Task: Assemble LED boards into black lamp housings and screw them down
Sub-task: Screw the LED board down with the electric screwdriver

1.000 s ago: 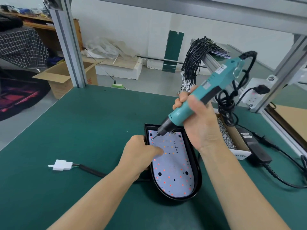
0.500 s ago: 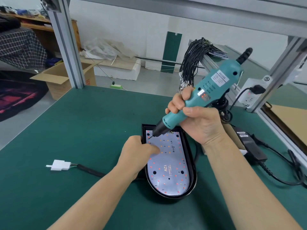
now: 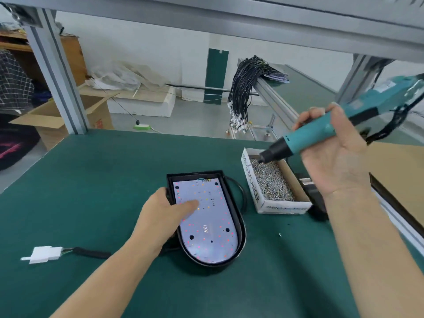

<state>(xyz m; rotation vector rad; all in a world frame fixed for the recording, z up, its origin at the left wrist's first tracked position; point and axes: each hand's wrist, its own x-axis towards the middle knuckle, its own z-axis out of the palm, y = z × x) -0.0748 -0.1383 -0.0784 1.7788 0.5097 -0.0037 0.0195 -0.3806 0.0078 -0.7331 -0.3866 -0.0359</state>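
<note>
Housing (image 3: 241,228), black, D-shaped, lying flat near the middle of the green surface (image 3: 91,180), rounded end toward the near edge. LED board (image 3: 206,226), white, dotted with small red and orange points and marked "12V", seated inside the housing. Left hand (image 3: 163,216): fingers curled over the housing's left wall, thumb pressing flat on the board. Right hand (image 3: 330,148): raised above the right side of the surface, fingers wrapped round a teal electric screwdriver (image 3: 321,134); the tool's black nose points down-left, its bit touching or just above the screws (image 3: 270,180), contact not clear. Screws fill an open cardboard box (image 3: 252,187), white-sided, standing just right of the housing and apart from it. Black cable (image 3: 91,252) with white connector (image 3: 43,254) lies toward the near left corner. One loose screw (image 3: 280,235) on the surface, right of the housing. Bundle of black wires (image 3: 243,92) hangs from a rail beyond the far edge.
</note>
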